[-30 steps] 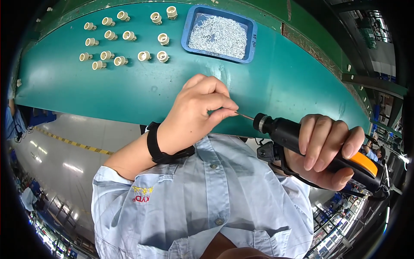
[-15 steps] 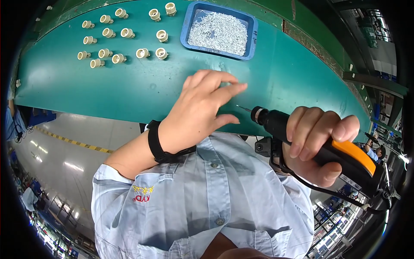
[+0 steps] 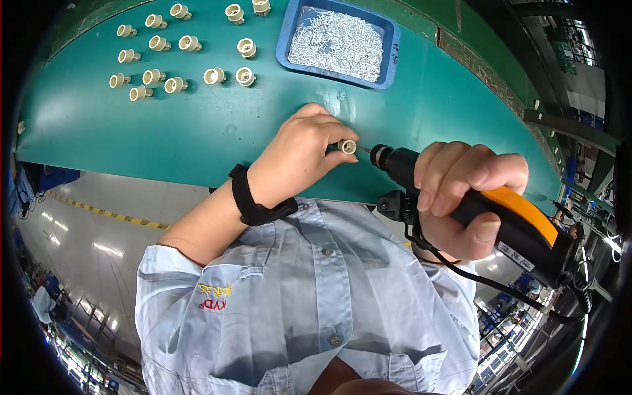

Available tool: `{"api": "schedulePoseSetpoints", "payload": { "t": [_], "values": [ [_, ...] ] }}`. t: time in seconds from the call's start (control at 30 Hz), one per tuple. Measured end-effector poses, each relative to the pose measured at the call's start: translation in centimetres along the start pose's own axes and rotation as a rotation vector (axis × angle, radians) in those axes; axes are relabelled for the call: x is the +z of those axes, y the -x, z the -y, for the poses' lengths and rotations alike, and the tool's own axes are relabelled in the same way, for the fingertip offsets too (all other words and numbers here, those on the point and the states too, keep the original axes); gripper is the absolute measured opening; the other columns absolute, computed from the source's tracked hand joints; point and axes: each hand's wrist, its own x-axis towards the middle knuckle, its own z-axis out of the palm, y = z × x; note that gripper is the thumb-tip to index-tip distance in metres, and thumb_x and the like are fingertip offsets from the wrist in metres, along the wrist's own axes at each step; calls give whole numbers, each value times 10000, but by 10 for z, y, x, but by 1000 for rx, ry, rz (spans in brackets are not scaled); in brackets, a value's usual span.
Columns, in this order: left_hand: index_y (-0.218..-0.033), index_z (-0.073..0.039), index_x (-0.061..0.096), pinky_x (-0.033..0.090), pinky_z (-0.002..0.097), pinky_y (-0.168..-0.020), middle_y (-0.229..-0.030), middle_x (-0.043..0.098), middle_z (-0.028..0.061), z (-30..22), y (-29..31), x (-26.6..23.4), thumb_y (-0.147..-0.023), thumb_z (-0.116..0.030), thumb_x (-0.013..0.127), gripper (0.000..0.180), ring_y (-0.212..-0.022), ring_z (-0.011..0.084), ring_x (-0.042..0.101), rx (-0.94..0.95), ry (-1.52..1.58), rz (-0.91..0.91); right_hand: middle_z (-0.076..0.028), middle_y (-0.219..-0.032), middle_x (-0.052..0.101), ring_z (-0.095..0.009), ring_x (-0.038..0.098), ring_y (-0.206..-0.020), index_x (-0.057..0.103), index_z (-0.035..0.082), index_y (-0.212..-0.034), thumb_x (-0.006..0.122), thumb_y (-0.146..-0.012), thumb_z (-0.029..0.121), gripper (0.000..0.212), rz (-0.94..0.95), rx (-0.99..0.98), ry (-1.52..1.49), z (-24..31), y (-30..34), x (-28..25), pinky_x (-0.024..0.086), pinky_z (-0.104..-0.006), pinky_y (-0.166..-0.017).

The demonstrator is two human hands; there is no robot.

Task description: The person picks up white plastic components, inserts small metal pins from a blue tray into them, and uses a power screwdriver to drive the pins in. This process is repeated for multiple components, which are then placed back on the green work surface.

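Between the thumb and fingers of my left hand [image 3: 299, 148] is a small cream lamp socket [image 3: 347, 147], its round mouth facing up. My right hand [image 3: 464, 191] is wrapped round a black and orange electric screwdriver [image 3: 405, 164]. The thin bit of the screwdriver points left and its tip is at the socket's rim; whether it touches a screw is too small to tell. Beyond my hands, a blue tray [image 3: 329, 71] holds a heap of small silvery screws [image 3: 339, 46].
Several cream lamp sockets stand in loose rows at the far left of the green table [image 3: 197, 138], one of them [image 3: 245, 77] nearest the tray. A black cable [image 3: 487, 282] runs from the screwdriver at the right. A black camera-like device [image 3: 393, 205] sits by my right wrist.
My left hand has closed its fingers, and a lamp socket now shows in them. My right hand has brought the screwdriver left and slightly up, its bit to the socket.
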Motion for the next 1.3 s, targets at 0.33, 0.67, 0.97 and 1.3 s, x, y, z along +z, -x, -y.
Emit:
{"api": "schedulePoseSetpoints", "payload": {
  "t": [0.33, 0.67, 0.97, 1.3],
  "values": [
    [-883, -50, 710, 483, 355, -770, -794, 680, 67, 2, 0, 0, -665, -90, 790, 236, -801, 254, 591, -15, 53, -7, -20, -631, 512, -134, 485, -489, 456, 47, -1040, 628, -911, 358, 378, -140, 64, 146, -10, -4, 20, 414, -292, -504],
    [-870, -47, 702, 476, 346, -775, -782, 672, 55, 3, 2, -1, -660, -65, 777, 224, -796, 245, 583, -20, 83, -4, -19, -624, 525, -130, 497, -491, 453, 51, -1024, 631, -924, 346, 359, -32, 28, 140, -14, -5, 21, 433, -280, -504],
    [-862, -51, 696, 478, 343, -777, -796, 669, 48, 4, 2, -1, -651, -58, 776, 226, -810, 243, 584, -22, 74, -7, -13, -610, 519, -124, 495, -481, 459, 62, -968, 629, -925, 342, 330, -34, 50, 144, -16, -9, 23, 434, -280, -497],
    [-864, -49, 696, 479, 346, -792, -799, 663, 48, 3, 1, -2, -660, -64, 768, 218, -820, 247, 584, -27, 63, 9, -5, -582, 508, -125, 480, -451, 462, 62, -969, 638, -915, 328, 323, -52, 66, 166, -22, -11, 26, 421, -277, -480]
  ]
}}
